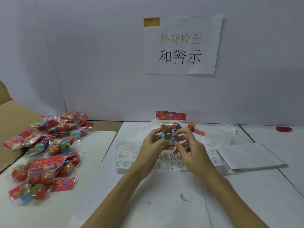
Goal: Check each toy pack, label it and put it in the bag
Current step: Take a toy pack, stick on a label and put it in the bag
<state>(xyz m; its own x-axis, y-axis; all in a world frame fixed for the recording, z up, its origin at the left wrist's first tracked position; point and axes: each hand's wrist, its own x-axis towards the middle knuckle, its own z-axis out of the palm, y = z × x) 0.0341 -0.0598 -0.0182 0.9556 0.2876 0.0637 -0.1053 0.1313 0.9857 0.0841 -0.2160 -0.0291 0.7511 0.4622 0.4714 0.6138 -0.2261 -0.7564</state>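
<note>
Both forearms come in from the bottom edge and meet at mid-frame. My left hand (152,142) and right hand (189,148) hold one toy pack (170,127) between them, lifted just above the surface (164,203). Left fingers are curled round the pack's lower left side; right thumb and fingertips pinch its lower right edge. Neither hand is spread flat.

Pack orientation: long axis runs near vertical in the frame, red flowered header card at the far, upper end, the clear pouch with coloured egg-shaped toys at the near end inside my grip. Header card tilts slightly, right corner lower.

Under the hands: a label sheet (125,159) printed with rows of small warning labels, lying flat on white paper. Just right of it, a second sheet (250,155), turned at an angle.

Left side of the surface: a heap of toy packs (49,153), overlapping, headers pointing various ways, some resting on a brown cardboard (14,116) flap.

Behind the held pack, another small toy piece (191,125) with a red strip lies on the surface. Far right: a small red object (283,129), too blurred to identify.

Back wall: a paper sign (181,46) with Chinese characters, taped at its top left corner.
</note>
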